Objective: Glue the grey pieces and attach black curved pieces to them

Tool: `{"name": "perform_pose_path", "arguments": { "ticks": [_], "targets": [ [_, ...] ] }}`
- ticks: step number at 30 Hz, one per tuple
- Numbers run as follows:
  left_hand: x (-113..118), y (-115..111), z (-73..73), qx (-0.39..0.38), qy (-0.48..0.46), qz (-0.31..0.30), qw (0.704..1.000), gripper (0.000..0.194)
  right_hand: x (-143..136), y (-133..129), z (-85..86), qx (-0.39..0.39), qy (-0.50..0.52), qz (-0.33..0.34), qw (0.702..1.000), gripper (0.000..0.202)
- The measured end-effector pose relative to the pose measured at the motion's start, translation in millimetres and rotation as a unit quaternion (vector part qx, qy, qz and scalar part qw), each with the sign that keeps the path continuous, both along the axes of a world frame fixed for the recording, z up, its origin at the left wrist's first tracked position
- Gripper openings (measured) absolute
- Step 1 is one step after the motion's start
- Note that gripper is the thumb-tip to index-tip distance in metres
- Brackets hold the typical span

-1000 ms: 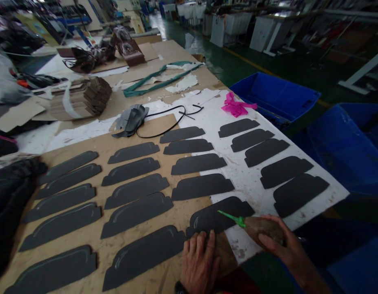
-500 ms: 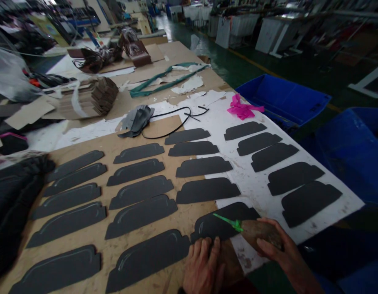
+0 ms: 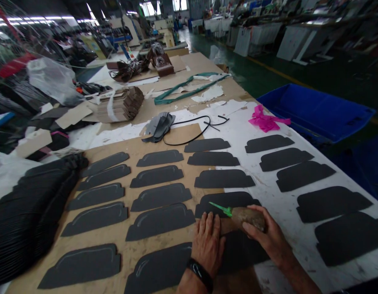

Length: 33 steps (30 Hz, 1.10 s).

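My right hand (image 3: 267, 230) grips a brownish squeeze bottle (image 3: 247, 218) with a bright green nozzle (image 3: 221, 208) pointing left. The nozzle tip is over a dark grey shaped piece (image 3: 239, 198); whether it touches cannot be made out. My left hand (image 3: 207, 239), a black band on its wrist, lies flat with fingers stretched out, fingertips at the near edge of that piece. Another dark piece (image 3: 242, 253) lies below my hands, partly covered by them. Several similar pieces lie in rows; pieces on the left, such as one dark piece (image 3: 81, 263), carry a shiny curved line.
A stack of black pieces (image 3: 30, 216) stands at the left edge. Farther back are a tied brown bundle (image 3: 121, 104), grey scraps with a black cord (image 3: 161, 126), a green strap loop (image 3: 176, 92) and pink cloth (image 3: 267, 119). A blue bin (image 3: 317, 112) stands beyond the table's right edge.
Both hands and the bottle have moved from the nearer dark piece to the one behind it in the same row. My view has tilted up and shifted left.
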State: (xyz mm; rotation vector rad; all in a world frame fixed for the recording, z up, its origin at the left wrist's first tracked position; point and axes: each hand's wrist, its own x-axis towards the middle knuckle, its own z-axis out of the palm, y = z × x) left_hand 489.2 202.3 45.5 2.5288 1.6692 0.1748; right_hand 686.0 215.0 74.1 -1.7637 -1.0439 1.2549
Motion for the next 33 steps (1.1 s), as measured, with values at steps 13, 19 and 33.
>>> {"name": "perform_pose_path", "arguments": {
  "ticks": [13, 19, 33],
  "targets": [
    [4.0, -1.6, 1.1, -0.055, 0.003, 0.02, 0.998, 0.047, -5.7, 11.5, -9.9, 0.0, -0.064, 0.081, 0.995, 0.045],
    [4.0, -1.9, 0.1, -0.057, -0.005, 0.018, 0.998, 0.049, -8.7, 15.8, -8.7, -0.012, -0.069, 0.09, 0.993, 0.045],
    [0.9, 0.2, -2.0, -0.001, 0.002, 0.01, 1.0, 0.048, 11.5, 13.8, 2.7, -0.022, -0.113, -0.013, 0.993, 0.048]
  ]
}}
